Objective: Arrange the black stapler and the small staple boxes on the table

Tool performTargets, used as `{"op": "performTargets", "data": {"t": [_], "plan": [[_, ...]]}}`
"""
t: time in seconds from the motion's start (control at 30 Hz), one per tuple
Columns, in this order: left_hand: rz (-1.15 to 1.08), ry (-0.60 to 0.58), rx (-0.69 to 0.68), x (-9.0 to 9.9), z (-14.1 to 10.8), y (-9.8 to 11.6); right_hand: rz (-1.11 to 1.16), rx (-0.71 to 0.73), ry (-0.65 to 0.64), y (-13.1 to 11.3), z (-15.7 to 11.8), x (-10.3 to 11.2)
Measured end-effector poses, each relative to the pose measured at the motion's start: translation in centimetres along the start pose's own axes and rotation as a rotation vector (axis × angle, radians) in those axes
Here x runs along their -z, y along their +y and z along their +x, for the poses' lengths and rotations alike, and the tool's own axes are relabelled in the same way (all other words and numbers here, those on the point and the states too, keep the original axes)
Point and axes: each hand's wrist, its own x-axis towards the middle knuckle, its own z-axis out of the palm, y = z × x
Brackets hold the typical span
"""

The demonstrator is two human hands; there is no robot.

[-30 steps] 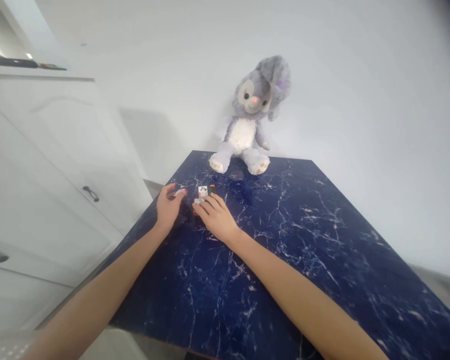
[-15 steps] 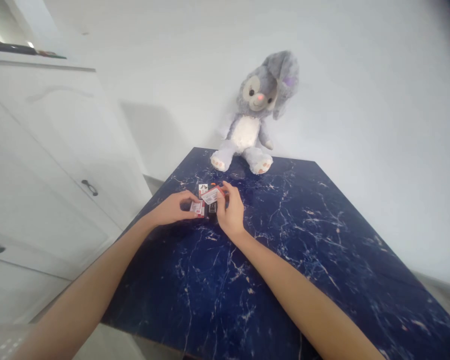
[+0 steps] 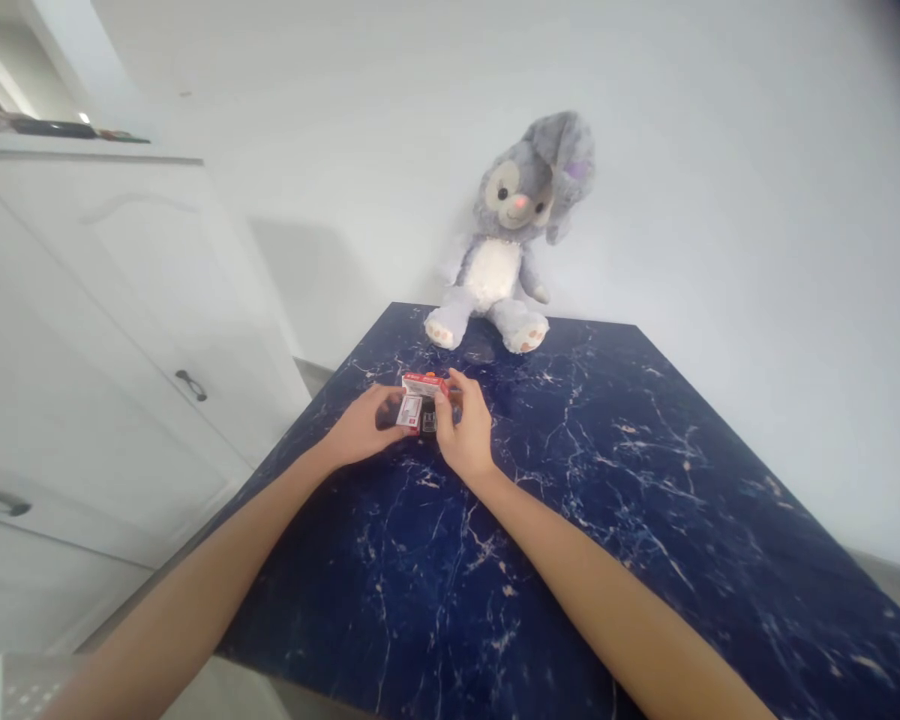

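Observation:
My left hand (image 3: 364, 425) grips a small red and white box (image 3: 409, 411) by its left side, thumb at the near edge and fingers behind. A second red and white box (image 3: 426, 384) is pinched at its right end between the thumb and fingers of my right hand (image 3: 465, 422); it is tilted, its red side up, just beyond the first. Between the hands a small black object (image 3: 429, 418) sits on the blue marbled table (image 3: 540, 560); its kind is too small to tell. A bit of orange (image 3: 430, 375) shows behind the boxes.
A grey plush rabbit (image 3: 495, 270) sits at the table's far edge, leaning on the white wall (image 3: 720, 180). White cabinets (image 3: 142, 330) with dark handles (image 3: 191, 385) stand along the left. At the lower left is a white perforated thing (image 3: 34, 685).
The box in my right hand has turned, so its red side now faces up and it lies more level. My left hand and its box have shifted slightly right, closer to the black object.

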Motion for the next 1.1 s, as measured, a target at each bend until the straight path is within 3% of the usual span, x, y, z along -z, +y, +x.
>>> {"op": "performTargets", "data": {"t": [0.1,0.2,0.4,0.5,0.6,0.73,0.9,1.0,1.1], "plan": [[-0.184,0.116,0.060,0.2,0.0,0.5,-0.051,0.062,-0.049,0.1,0.0,-0.2],[-0.364,0.111,0.147,-0.4,0.1,0.2,-0.108,0.179,-0.158,0.4,-0.1,-0.6],[-0.347,0.103,0.190,-1.8,0.2,-1.4,-0.160,0.241,-0.253,0.3,-0.2,-0.8],[-0.329,0.101,0.193,-1.7,0.2,-1.6,-0.173,0.185,-0.227,0.1,-0.2,-0.5],[-0.300,0.067,0.199,-1.5,0.2,-1.4,-0.253,0.025,-0.176,0.6,-0.1,-0.2],[-0.151,0.065,0.138,-1.7,0.2,-1.3,-0.390,-0.158,-0.266,1.8,-0.1,0.4],[-0.017,0.127,0.045,-2.2,0.2,-0.9,-0.524,-0.206,-0.290,2.7,0.3,1.4],[0.054,0.201,-0.049,-2.3,0.5,-0.4,-0.496,-0.216,-0.318,3.8,1.2,2.6],[0.094,0.161,-0.138,-2.3,1.7,0.4,-0.419,-0.190,-0.381,5.0,2.1,3.9]]}}
